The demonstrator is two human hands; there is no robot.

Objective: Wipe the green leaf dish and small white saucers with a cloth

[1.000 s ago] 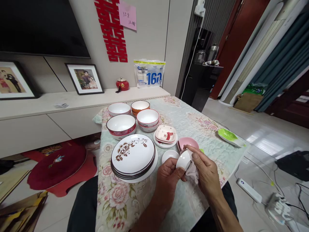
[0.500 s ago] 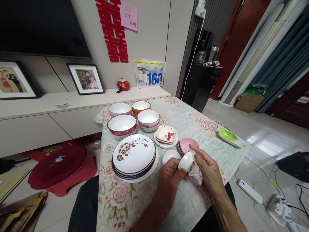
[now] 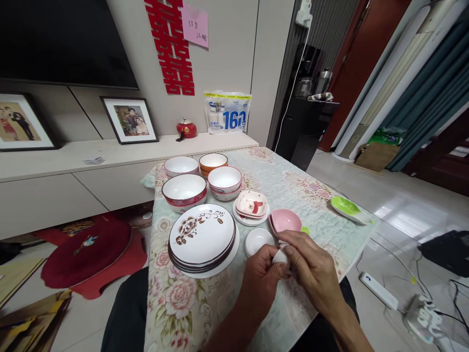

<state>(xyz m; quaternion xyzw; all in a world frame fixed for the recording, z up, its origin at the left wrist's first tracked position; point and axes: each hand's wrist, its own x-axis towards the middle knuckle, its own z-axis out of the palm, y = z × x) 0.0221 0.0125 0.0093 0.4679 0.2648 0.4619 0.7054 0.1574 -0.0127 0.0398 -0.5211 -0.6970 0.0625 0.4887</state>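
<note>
Over the near part of the table, my left hand (image 3: 261, 274) grips a small white dish (image 3: 280, 257) between thumb and fingers. My right hand (image 3: 311, 261) is closed over the dish's right side with a pale cloth (image 3: 283, 243), mostly hidden under the fingers. Just behind my hands are small white dishes (image 3: 258, 239) and pink dishes (image 3: 286, 220). Left of them rises a stack of plates, the top one white with brown flowers (image 3: 203, 237). Rectangular dishes with a bear picture (image 3: 252, 203) rest on round white plates (image 3: 249, 221).
Stacked bowls (image 3: 184, 188) stand at the table's back left. A green-and-white leaf-shaped dish (image 3: 350, 210) lies near the right edge. Beyond the flowered tablecloth (image 3: 179, 298) is a white cabinet (image 3: 120, 156) with photo frames, a red pot and a plastic bag. A red stool (image 3: 88, 254) stands at left.
My right hand has come inward and down over the dish, its fingers now folded across it. The dish has turned, and less of it and the cloth shows.
</note>
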